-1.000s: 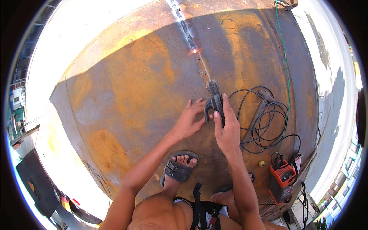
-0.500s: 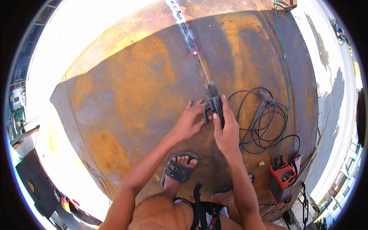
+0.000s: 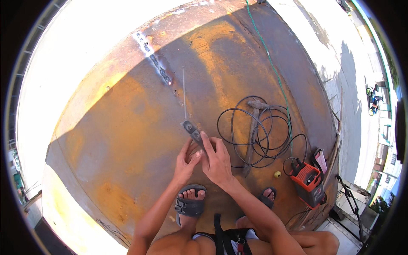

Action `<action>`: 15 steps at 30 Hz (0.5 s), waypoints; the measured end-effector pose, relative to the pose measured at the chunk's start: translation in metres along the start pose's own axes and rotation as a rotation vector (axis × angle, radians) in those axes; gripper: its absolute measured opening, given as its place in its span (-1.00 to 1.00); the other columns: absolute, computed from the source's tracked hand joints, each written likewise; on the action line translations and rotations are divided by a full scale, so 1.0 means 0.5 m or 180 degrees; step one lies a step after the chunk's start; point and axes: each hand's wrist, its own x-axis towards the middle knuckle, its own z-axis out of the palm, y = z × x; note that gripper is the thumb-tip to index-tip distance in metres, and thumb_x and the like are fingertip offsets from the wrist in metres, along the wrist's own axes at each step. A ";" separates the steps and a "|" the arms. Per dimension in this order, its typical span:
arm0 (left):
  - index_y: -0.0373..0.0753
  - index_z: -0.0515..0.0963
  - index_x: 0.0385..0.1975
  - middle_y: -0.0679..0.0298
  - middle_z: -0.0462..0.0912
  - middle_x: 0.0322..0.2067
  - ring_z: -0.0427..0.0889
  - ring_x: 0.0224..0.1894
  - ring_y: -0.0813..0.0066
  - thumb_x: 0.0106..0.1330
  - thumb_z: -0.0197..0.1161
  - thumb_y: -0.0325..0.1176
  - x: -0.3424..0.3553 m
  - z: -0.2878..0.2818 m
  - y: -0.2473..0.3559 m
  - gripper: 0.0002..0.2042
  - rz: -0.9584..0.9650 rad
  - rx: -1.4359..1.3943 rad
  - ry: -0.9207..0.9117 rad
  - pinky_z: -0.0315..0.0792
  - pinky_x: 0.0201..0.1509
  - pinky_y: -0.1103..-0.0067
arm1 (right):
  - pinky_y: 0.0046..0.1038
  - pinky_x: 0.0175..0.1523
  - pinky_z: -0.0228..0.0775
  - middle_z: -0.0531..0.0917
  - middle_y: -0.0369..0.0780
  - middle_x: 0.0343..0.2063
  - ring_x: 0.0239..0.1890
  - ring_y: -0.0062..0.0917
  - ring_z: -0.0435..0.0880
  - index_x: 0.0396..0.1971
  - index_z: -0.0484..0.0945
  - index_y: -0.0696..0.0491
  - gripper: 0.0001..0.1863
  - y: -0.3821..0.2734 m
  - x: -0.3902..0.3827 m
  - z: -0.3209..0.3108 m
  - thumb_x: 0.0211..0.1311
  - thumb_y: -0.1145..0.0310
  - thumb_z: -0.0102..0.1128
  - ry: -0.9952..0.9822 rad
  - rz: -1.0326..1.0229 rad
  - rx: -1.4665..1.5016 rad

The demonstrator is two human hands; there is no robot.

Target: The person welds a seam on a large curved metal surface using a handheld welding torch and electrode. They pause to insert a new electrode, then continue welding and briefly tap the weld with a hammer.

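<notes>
My right hand (image 3: 217, 163) is closed round the handle of a black welding electrode holder (image 3: 194, 132), its thumb lying along the top. A thin grey welding rod (image 3: 184, 91) sticks up and away from the holder's jaw. My left hand (image 3: 185, 165) is curved at the holder's left side, thumb and fingers apart, fingertips close against it; whether they press on it is hard to see. Farther off, a lumpy weld bead (image 3: 154, 60) runs across a rusty steel plate (image 3: 123, 123), its near end glowing (image 3: 169, 83). The rod's tip is to the right of the bead, apart from it.
A coiled black cable (image 3: 219, 127) lies to the right, over a hammer (image 3: 254, 127). An orange and black welding machine (image 3: 307, 182) stands near the right edge, beside a small yellow round thing (image 3: 277, 174). A green cord (image 3: 274, 63) crosses the plate. My sandalled feet (image 3: 191, 204) are close below my hands.
The rod's tip has come off the glowing end of the bead. The holder has turned in my right hand, and my left hand has drawn in beside it. The view has shifted to the right.
</notes>
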 end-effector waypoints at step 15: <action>-0.37 0.46 0.25 0.11 0.67 0.14 0.62 -0.33 0.49 0.72 0.17 -0.05 -0.027 -0.113 0.091 -0.55 0.0706 -0.0291 0.2176 0.59 -0.18 0.49 | -0.32 -0.35 0.55 0.77 -0.10 -0.47 -0.57 -0.32 0.72 -0.22 0.74 0.22 -0.88 -0.062 0.123 -0.296 0.45 0.48 0.30 0.0939 0.0927 0.0427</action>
